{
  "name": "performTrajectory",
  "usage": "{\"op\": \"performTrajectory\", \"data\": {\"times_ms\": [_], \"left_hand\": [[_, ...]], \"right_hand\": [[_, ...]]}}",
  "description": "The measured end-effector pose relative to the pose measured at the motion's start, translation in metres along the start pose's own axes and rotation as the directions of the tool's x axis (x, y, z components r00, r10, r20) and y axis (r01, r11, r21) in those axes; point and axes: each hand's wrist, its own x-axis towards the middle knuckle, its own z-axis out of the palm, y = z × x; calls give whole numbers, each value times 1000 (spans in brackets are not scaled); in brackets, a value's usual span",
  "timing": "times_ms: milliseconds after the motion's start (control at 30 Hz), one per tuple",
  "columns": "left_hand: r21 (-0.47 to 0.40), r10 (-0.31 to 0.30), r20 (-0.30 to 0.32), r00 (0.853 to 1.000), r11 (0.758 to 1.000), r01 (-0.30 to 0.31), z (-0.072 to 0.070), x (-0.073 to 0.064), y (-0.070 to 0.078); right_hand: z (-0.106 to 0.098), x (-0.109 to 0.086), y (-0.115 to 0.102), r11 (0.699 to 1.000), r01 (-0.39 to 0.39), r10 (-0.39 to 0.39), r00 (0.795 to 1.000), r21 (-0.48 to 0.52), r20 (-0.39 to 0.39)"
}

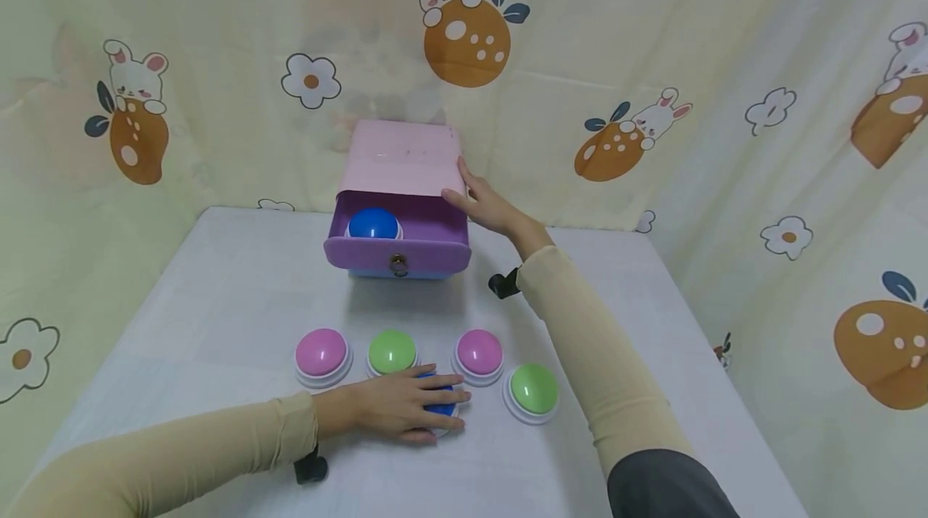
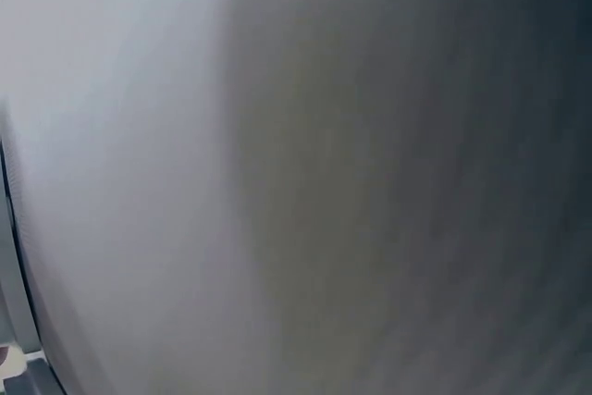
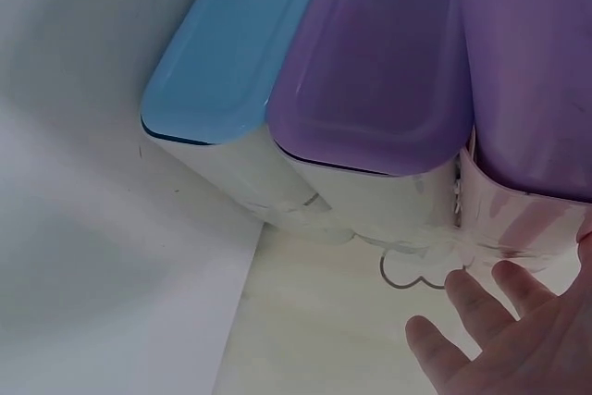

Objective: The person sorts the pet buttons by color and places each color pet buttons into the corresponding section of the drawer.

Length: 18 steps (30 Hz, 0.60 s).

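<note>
My left hand lies palm down over a blue dome button with a white base, its fingers spread and fairly straight across the dome. At the back stands a small drawer box with a pink top. Its purple drawer is pulled out, and another blue dome button sits inside. My right hand touches the box's right side, thumb near the top's front edge. In the right wrist view its extended fingers are beside the box. The left wrist view is too blurred to show the hand.
Around my left hand stand a pink button, a green button, a second pink button and a second green button. They are on a white table. A patterned curtain hangs behind the box.
</note>
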Motion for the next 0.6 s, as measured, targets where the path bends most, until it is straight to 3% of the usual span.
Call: {"op": "performTrajectory", "data": {"times_ms": [333,600], "left_hand": [[-2,8,24,1000,1000,-8,-8,3,-3],[-57,-32,182,983,997,43,-29,7,-3]], "right_hand": [[3,0,1,999,39,-39,999,-1,-25],[1,-4,-6,1000,26,-26,1000,17,-10]]}}
